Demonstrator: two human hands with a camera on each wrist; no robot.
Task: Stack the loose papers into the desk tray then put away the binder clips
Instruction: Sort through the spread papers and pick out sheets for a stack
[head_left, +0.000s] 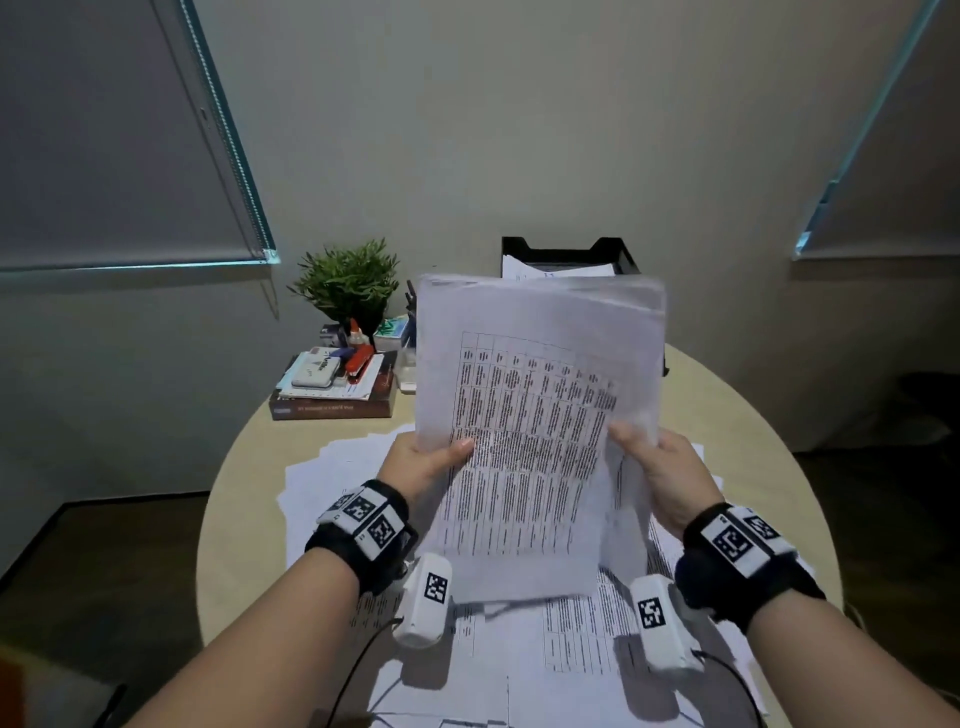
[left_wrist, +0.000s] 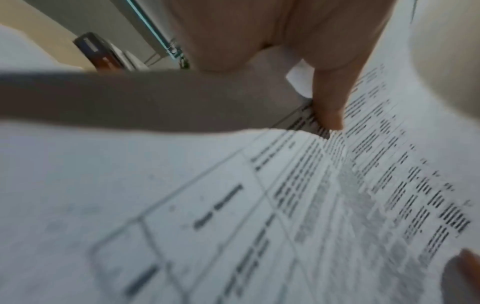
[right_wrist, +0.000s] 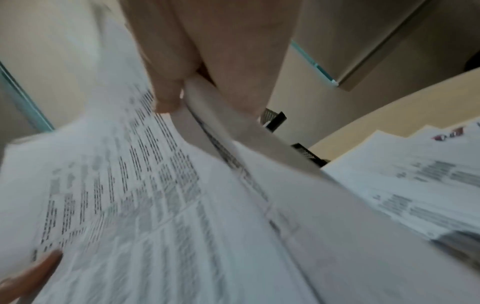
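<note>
Both hands raise a sheaf of printed papers (head_left: 535, 415) upright above the table (head_left: 244, 499), between the person and the black desk tray (head_left: 571, 254). The left hand (head_left: 421, 462) pinches the sheaf's left edge, thumb on the printed face; the right hand (head_left: 660, 467) grips the right edge, thumb in front and fingers curled behind.

Progress, as judged: the tray, at the table's far edge beyond the sheaf, already holds some sheets, so stacking has begun. Many loose papers (head_left: 332, 483) lie spread on the table beneath and around the hands (a good share of the first step is left). No binder clips can be made out in any view; that step appears not yet started.

Differences between views: only the head view shows the tray's contents, the potted plant (head_left: 348, 280) and the pile of books and supplies (head_left: 332, 384) left of the tray. The left wrist view shows the thumb (left_wrist: 330, 102) pressed on the print. The right wrist view shows the right thumb (right_wrist: 166, 90) clamping several layered sheets, with a corner of the tray's mesh (right_wrist: 309, 152) behind.
</note>
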